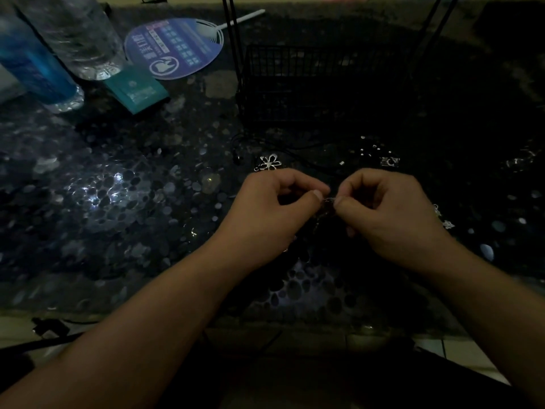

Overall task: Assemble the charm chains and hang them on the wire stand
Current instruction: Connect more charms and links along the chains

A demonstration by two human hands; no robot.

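My left hand (271, 211) and my right hand (389, 214) meet above the dark patterned table, thumbs and forefingers pinching a thin silver chain (329, 199) between them. The rest of the chain is lost in the dark below the fingers. A silver flower charm (270, 162) lies just beyond my left hand. A small square charm (390, 161) and several tiny silver pieces (372, 149) lie beyond my right hand. More small charms (442, 218) sit to the right of my right wrist. The black wire stand (321, 84) rises behind, its base a wire basket.
Two plastic water bottles (73, 36) stand at the back left, next to a teal card box (137, 88) and a round purple hand fan (174, 48). A thin black cord (265, 143) lies in front of the stand. The table's front edge (177, 323) runs under my forearms.
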